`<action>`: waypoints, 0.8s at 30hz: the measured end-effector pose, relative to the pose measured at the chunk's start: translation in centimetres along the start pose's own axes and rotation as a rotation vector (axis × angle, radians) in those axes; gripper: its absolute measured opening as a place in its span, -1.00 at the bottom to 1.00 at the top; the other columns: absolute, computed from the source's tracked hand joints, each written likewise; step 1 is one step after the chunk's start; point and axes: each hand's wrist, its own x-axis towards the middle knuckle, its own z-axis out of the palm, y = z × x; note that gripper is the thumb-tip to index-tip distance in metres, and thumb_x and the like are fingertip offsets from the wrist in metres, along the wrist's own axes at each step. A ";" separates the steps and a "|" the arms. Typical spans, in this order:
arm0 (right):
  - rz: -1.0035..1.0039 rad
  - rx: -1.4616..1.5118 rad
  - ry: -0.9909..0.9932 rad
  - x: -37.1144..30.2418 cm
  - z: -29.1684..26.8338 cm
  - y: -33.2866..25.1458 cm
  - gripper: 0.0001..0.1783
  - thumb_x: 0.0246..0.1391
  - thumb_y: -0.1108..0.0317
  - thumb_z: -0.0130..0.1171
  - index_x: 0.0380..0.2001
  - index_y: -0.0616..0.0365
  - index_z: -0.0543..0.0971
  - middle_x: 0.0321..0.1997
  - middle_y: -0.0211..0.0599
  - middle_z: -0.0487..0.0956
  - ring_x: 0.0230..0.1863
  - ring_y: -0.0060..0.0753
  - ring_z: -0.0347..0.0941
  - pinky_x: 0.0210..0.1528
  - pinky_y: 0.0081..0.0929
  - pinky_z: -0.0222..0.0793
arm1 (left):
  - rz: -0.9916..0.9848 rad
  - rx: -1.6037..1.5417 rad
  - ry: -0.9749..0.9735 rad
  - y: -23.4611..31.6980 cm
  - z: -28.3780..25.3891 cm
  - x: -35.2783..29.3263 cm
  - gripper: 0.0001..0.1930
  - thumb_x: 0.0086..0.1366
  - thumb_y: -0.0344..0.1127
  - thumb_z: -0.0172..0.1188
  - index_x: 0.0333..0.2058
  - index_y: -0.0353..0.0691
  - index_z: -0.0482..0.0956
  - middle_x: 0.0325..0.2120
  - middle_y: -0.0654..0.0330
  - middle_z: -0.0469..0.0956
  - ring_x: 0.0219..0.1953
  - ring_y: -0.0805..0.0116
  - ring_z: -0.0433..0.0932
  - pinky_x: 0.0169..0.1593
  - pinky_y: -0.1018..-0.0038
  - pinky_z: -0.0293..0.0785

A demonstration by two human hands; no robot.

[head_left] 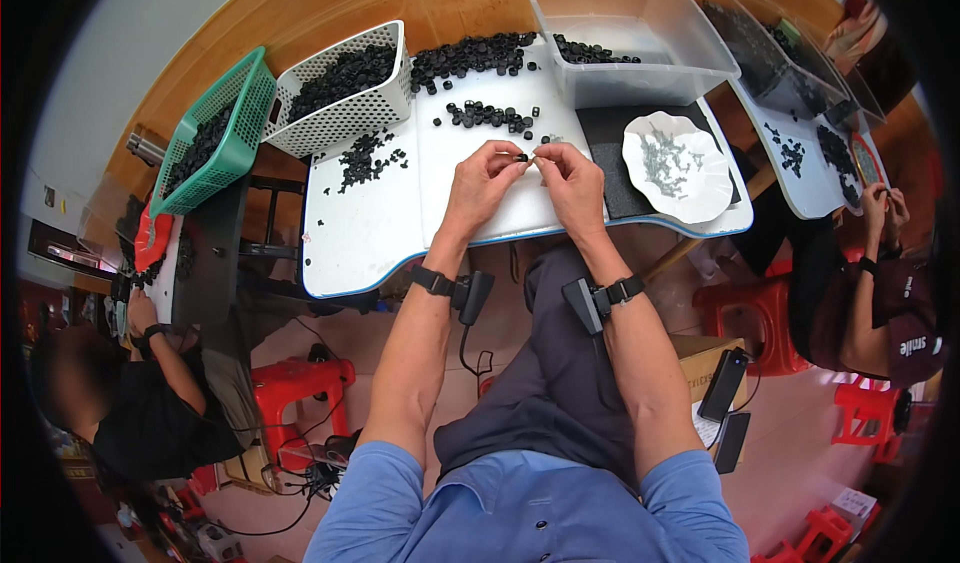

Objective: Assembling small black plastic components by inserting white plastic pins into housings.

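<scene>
Both hands meet just above the white table [360, 228], fingertips almost touching. My left hand [482, 185] is closed in a pinch on a small black round part [521, 158]. Close beside it, the thumb and forefinger of my right hand [572, 185] are pressed together; whatever they hold is too small to make out. Just beyond the fingers lies a loose cluster of black round parts [490, 116]. To the right, a white wavy-edged dish [712, 198] with small greyish pieces [664, 159] rests on a black mat [612, 168].
Farther back are a black heap of parts [470, 55], a white basket [345, 118], a green basket [215, 178] and a clear plastic bin [650, 83]. Smaller black pieces [366, 161] lie left. Co-workers sit left and right, near red stools [300, 398].
</scene>
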 end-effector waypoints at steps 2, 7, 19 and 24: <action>0.014 -0.006 -0.027 0.0 -0.2 0.1 -0.86 0.17 0.48 0.28 -0.21 0.25 0.69 -0.40 -0.33 0.69 -0.45 -0.64 0.55 -0.35 -0.57 0.47 | 0.057 -0.040 0.000 0.1 0.1 -0.1 -0.77 0.31 -0.43 0.35 -0.07 -0.32 0.66 -0.33 0.24 0.71 -0.27 0.53 0.63 -0.15 0.57 0.55; 0.071 0.270 -0.185 0.2 -0.6 -0.2 -0.85 0.19 0.51 0.26 -0.19 0.31 0.68 -0.32 -0.35 0.70 -0.38 -0.63 0.57 -0.29 -0.62 0.50 | 0.061 -0.001 -0.035 0.5 -0.4 -0.3 -0.76 0.28 -0.40 0.39 -0.08 -0.28 0.71 -0.35 0.31 0.68 -0.34 0.61 0.53 -0.25 0.61 0.46; 0.082 0.330 0.092 0.0 -0.7 0.2 -0.83 0.21 0.55 0.25 -0.14 0.37 0.65 -0.22 -0.31 0.70 -0.20 -0.54 0.67 -0.16 -0.64 0.53 | 0.068 0.128 0.130 -0.1 0.0 0.1 -0.75 0.26 -0.44 0.37 -0.08 -0.28 0.71 -0.35 0.27 0.69 -0.32 0.54 0.60 -0.20 0.56 0.54; 0.008 0.294 0.192 0.2 -0.8 0.9 -0.83 0.19 0.56 0.26 -0.15 0.36 0.65 -0.24 -0.32 0.70 -0.21 -0.58 0.64 -0.14 -0.64 0.52 | 0.097 0.235 0.165 -0.2 0.0 0.5 -0.73 0.24 -0.44 0.37 -0.08 -0.30 0.71 -0.32 0.21 0.69 -0.33 0.47 0.61 -0.21 0.52 0.56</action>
